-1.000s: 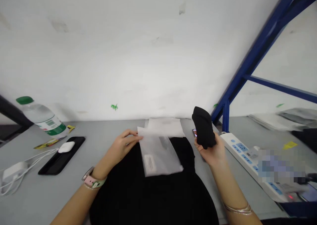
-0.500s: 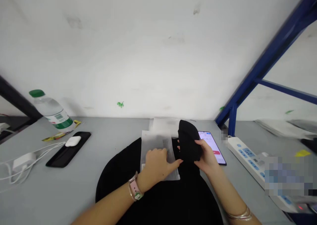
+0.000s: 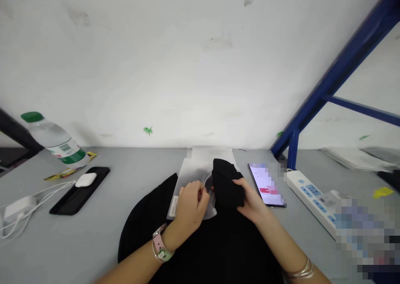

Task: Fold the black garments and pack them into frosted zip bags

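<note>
One folded black cloth [image 3: 226,186] sits between the thumb and fingers of the right hand [image 3: 252,203], likely gripped so to hold its folds; left of those fingertips, the left hand [image 3: 190,204] curls its fingers over the plastic bag [image 3: 190,171], perhaps to steady it, any pinch hidden.

Cloth [image 3: 227,188] towards five o'clock, plain black. Bag [image 3: 189,172], milky-clear, white label [image 3: 173,206]. Watch strap [image 3: 159,243] at seven o'clock, pink and green. Bottle [image 3: 54,137] at nine, green cap [image 3: 32,117]. Frame [image 3: 312,100] at two, blue; power strip [image 3: 312,203] at four, white and light blue.
</note>
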A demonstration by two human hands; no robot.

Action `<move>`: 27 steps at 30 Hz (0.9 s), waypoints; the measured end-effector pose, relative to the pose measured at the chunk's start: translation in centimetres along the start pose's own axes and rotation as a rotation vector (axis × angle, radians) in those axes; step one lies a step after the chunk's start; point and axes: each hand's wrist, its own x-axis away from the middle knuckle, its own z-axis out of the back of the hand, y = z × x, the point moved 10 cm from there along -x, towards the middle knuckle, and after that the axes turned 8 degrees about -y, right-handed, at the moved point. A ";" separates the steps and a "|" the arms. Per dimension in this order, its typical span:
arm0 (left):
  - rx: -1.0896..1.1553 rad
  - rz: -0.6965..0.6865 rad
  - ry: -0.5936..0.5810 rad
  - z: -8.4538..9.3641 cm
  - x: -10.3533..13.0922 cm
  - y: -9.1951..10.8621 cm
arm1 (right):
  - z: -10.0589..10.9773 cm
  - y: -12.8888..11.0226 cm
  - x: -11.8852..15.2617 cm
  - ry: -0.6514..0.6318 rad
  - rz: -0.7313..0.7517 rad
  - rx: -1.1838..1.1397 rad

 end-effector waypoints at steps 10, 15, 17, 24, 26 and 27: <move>-0.084 -0.160 0.124 2.4 0.1 1.0 | 0.6 0.1 1.9 0.153 -0.082 0.313; -0.180 -0.456 -0.079 0.3 1.2 4.3 | 0.0 -1.4 2.3 0.107 -0.007 0.589; -0.173 -0.534 -0.098 -0.1 1.9 5.4 | -1.2 -1.9 2.1 0.017 0.046 0.645; -0.065 -0.595 -0.052 -0.2 3.6 7.5 | 0.2 0.6 1.5 0.244 0.022 0.388; -0.048 -0.600 -0.047 0.1 3.8 7.7 | -0.5 1.7 1.1 0.190 0.031 0.286; -0.030 -0.608 -0.052 0.4 3.8 7.7 | -1.0 2.0 0.9 0.151 0.040 0.241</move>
